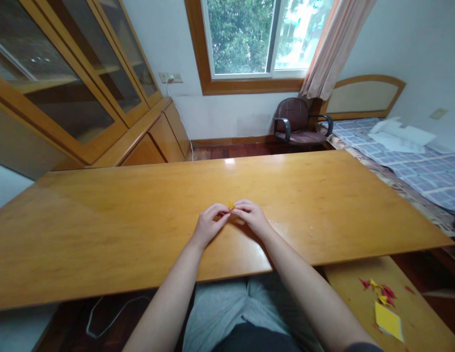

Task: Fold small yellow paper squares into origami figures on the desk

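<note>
A small piece of folded yellow paper (pixel 231 206) is pinched between the fingertips of both hands, just above the middle of the wooden table (pixel 120 220). My left hand (pixel 211 222) grips it from the left with thumb and fingers closed. From the right, my right hand (pixel 251 215) holds it in a similar pinch. Only a pointed yellow tip shows between the fingers; its lower part is hidden. Both forearms reach over the table's near edge.
On a lower surface (pixel 354 278) at the right lie several red and yellow folded paper pieces (pixel 385 295) and a stack of yellow square paper (pixel 388 321). Beyond the table stand a brown armchair (pixel 293 122), a bed (pixel 414 161) and a glass-fronted cabinet (pixel 98 142).
</note>
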`<act>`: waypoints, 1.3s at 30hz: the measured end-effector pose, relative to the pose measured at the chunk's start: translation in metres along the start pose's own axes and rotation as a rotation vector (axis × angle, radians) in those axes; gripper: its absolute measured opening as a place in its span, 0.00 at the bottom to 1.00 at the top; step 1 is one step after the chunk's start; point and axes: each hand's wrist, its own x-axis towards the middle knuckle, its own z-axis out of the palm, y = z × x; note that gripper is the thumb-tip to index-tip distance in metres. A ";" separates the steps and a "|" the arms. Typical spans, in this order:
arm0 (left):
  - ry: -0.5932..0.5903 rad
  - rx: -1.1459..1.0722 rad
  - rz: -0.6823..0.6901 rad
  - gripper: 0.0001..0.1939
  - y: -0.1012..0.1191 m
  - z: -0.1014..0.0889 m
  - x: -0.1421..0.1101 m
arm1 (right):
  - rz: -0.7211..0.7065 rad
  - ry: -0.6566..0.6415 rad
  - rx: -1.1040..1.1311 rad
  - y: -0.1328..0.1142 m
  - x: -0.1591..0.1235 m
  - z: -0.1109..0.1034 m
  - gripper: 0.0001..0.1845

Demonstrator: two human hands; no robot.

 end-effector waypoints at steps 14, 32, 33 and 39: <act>0.087 -0.081 -0.089 0.06 -0.004 0.000 0.000 | 0.018 0.059 0.012 -0.001 0.002 -0.001 0.07; 0.011 -0.058 -0.068 0.06 -0.010 0.002 -0.001 | -0.022 -0.005 -0.036 0.000 0.003 0.002 0.11; 0.009 -0.057 -0.070 0.06 -0.010 0.002 0.000 | -0.026 -0.006 -0.038 0.000 0.003 0.002 0.11; 0.014 -0.052 -0.090 0.06 -0.011 0.003 0.000 | -0.030 -0.012 -0.045 0.001 0.002 0.004 0.10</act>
